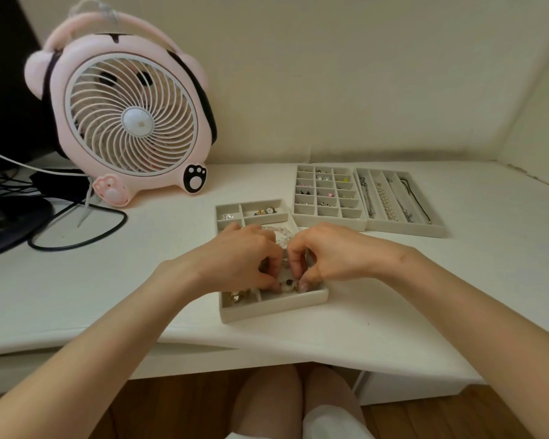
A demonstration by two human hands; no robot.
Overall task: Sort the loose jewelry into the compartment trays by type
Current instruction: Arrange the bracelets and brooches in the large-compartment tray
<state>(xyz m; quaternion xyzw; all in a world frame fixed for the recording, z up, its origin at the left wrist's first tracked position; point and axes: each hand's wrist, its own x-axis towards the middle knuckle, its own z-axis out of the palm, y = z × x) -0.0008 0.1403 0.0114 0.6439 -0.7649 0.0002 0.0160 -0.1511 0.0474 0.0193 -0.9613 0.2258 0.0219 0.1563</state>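
Note:
A grey compartment tray (267,312) lies near the desk's front edge. My left hand (241,258) and my right hand (327,251) are both over its middle, fingers curled, pinching a small piece of jewelry (287,283) between them above the front right compartment. Gold pieces (240,294) lie in the front left compartment. A pale bead bracelet (281,232) shows behind my fingers. Gold charms (265,211) and a silver piece (227,216) sit in the back compartments.
A many-celled earring tray (327,193) and a long-slot necklace tray (393,198) stand behind on the right. A pink desk fan (127,115) stands at the back left, with black cables (76,229) beside it. The white desk's front edge (203,337) is close.

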